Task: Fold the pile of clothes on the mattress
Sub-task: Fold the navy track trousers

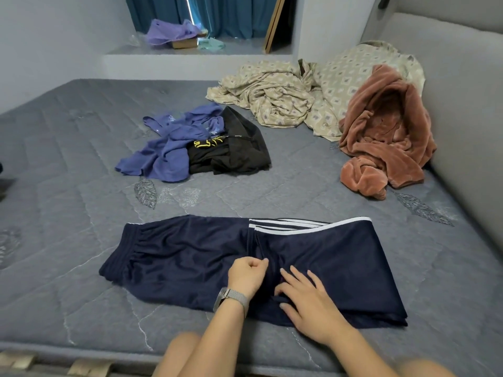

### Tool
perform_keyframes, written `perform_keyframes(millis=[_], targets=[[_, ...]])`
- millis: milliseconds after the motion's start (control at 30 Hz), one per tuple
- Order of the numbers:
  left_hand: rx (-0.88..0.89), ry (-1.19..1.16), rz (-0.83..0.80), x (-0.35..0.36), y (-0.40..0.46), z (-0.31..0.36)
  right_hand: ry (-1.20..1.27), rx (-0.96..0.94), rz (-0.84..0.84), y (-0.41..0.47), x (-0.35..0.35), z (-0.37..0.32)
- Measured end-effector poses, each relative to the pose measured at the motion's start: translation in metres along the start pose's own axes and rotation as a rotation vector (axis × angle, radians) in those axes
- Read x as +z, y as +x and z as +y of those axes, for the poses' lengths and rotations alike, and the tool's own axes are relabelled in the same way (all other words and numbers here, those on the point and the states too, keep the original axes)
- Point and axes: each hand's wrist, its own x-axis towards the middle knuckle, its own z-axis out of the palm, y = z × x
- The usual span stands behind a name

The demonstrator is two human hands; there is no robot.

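Navy shorts with white side stripes lie flat across the near part of the grey mattress, waistband to the left. My left hand, wearing a wristwatch, pinches a small fold of the shorts' fabric near the middle. Just to its right, my right hand lies on the shorts with fingers spread and pressing the cloth down. Farther back sits a loose pile: a blue-purple garment and black clothes with yellow print.
A crumpled beige patterned sheet and a rust-coloured fleece garment lie at the back right against a grey padded headboard. A ledge behind holds a purple cloth. The mattress's front edge runs just before my knees.
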Motion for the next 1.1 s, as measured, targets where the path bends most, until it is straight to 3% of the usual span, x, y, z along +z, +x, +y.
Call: perform_keyframes(millis=[67,167,267,367,467,567,633,733,800,900,967,1100], targets=[[0.049,0.120,0.183,-0.003,-0.001,-0.002,0.069,0.069,0.013,-0.003,-0.008,-0.004],[0.040,0.075,0.275,-0.002,0.000,-0.003,0.067,0.264,0.035,-0.007,-0.024,0.008],[-0.031,-0.012,0.197,0.000,0.000,-0.005,0.077,0.501,-0.145,-0.015,-0.038,0.037],[0.127,0.146,0.078,0.009,0.005,-0.012,0.102,0.599,-0.294,-0.018,-0.040,0.047],[0.249,0.424,-0.079,0.021,0.002,-0.012,0.104,0.635,-0.220,-0.015,-0.031,0.041],[0.299,0.447,0.019,0.014,0.008,-0.014,0.109,0.628,-0.159,-0.015,-0.025,0.033],[0.205,0.359,0.306,-0.007,0.012,-0.015,0.103,0.564,-0.147,-0.017,-0.023,0.028],[-0.131,0.024,0.795,-0.058,0.011,-0.013,0.054,0.386,-0.115,-0.019,-0.025,0.016],[-0.301,-0.216,0.926,-0.093,0.014,-0.024,-0.022,0.247,-0.099,-0.015,-0.022,0.006],[-0.582,-0.431,0.878,-0.135,0.013,-0.057,-0.117,0.142,-0.014,-0.006,-0.010,-0.013],[-0.674,-0.309,0.761,-0.153,0.004,-0.080,-0.138,0.151,0.050,0.004,0.005,-0.018],[-0.549,-0.271,0.597,-0.168,0.007,-0.104,-0.234,0.278,0.137,0.020,0.021,-0.012]])
